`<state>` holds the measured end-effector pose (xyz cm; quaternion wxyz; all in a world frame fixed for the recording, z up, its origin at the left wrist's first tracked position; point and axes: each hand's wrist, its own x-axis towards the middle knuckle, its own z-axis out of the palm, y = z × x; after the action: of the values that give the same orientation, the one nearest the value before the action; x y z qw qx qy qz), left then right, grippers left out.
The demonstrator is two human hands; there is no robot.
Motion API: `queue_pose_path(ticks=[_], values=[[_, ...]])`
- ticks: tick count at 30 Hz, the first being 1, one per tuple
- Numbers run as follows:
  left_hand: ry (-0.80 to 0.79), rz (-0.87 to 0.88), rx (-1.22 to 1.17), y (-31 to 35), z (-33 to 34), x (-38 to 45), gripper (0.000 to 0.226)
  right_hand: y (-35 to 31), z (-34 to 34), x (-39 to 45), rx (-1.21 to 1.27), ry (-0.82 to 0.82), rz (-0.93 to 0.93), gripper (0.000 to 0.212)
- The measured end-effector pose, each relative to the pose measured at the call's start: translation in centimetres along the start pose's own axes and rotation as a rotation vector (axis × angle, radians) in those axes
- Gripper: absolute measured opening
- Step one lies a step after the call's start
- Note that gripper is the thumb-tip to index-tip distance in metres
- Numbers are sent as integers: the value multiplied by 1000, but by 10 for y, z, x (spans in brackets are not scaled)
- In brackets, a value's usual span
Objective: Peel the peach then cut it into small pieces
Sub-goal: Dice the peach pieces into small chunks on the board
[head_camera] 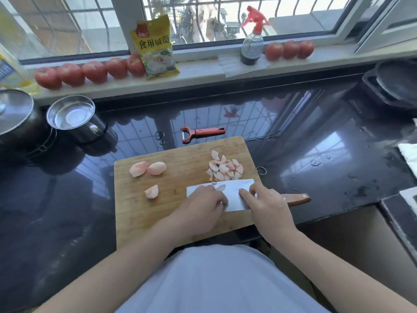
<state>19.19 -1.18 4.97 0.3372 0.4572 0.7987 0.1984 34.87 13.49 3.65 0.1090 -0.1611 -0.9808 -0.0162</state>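
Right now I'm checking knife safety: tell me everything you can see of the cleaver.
The cleaver has a broad, rectangular, pale metal blade and a brown wooden handle that sticks out right, past the edge of the cutting board. It lies flat on the board, below the pile of cut peach pieces. One peach piece sits on the blade. The left hand rests on the blade; the right hand presses a straight forefinger on it.

cleaver (234,193): our left hand (200,208) covers the blade's near-left part, our right hand (268,206) its heel and the front of the handle | left-hand fingers (222,202): curled under, we cannot tell what they hold | pot (13,116), far left: cut by the edge | black pan (397,84), far right: cut off
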Motion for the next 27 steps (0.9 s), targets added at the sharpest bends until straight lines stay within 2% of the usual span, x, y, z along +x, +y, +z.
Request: queue_pose_path(ticks=[2, 5, 8, 11, 14, 17, 19, 20, 22, 25, 27], values=[[-51, 23, 85, 6, 7, 17, 35, -1, 1, -3, -30, -8, 31, 44], [-50, -42, 109, 3, 5, 41, 40, 1, 3, -13, -44, -32, 60, 45], [1, -112, -42, 1, -7, 47, 45, 4, -1, -22, -4, -33, 109, 48], [206, -190, -263, -12, -25, 26, 46, 4, -1, -29, 72, -98, 163, 49], [529, -287, -328, -57, -49, -1, 33, -4, 3, -31, 219, -230, 248, 43], [735, -539, -361, -104, -70, -40, 20, -15, 3, -24, 450, -361, 352, 37], [721, -632, -309, -127, -74, -64, 16, -23, 1, -17, 584, -456, 384, 24], [681, -637, -281, -133, -73, -72, 18, -27, 0, -13, 609, -478, 395, 27], [573, -600, -275, -137, -63, -74, 28, -34, 1, -5, 639, -495, 438, 34], [419, -525, -300, -130, -42, -57, 35, -41, 0, 8, 649, -496, 471, 29], [423, -510, -276, -125, -29, -42, 36, -45, -2, 15, 625, -509, 470, 22]])
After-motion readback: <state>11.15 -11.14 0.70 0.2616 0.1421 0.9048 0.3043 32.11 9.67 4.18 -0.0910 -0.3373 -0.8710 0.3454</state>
